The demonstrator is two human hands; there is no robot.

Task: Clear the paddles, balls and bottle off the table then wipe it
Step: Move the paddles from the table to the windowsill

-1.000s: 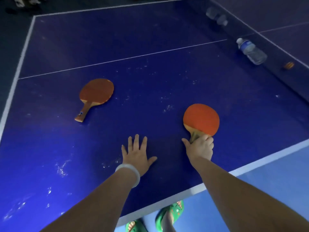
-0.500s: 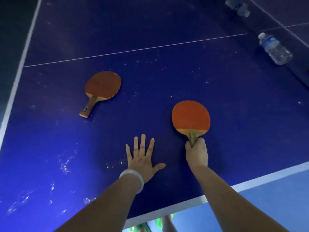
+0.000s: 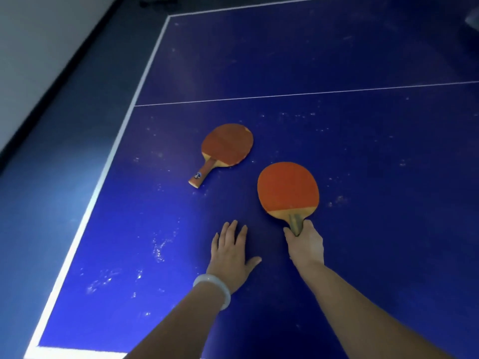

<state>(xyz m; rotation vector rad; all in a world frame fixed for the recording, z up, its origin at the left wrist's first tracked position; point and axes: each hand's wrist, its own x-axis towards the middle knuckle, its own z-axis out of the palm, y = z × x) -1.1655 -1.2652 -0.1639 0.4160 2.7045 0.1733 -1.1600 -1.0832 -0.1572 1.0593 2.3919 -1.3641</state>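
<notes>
My right hand (image 3: pixel 305 246) grips the wooden handle of a red-faced paddle (image 3: pixel 287 190), its blade pointing away from me over the blue table (image 3: pixel 363 151). A second red paddle (image 3: pixel 226 145) lies flat on the table just to the left and farther out, handle toward the near left. My left hand (image 3: pixel 230 252), with a pale bangle on the wrist, rests flat on the table with fingers spread, below the space between the two paddles. The bottle and balls are out of view, save a pale blur (image 3: pixel 473 20) at the top right edge.
The table's white side line (image 3: pixel 103 174) runs along the left, with dark floor and a light wall (image 3: pixel 39 60) beyond it. A thin white centre line (image 3: pixel 311 94) crosses the table farther out. Pale dusty smears (image 3: pixel 158 248) spot the surface near me.
The view has swung left, so the table's left edge and the wall show and the bottle has left the frame. My right hand has carried its paddle closer to the lying paddle.
</notes>
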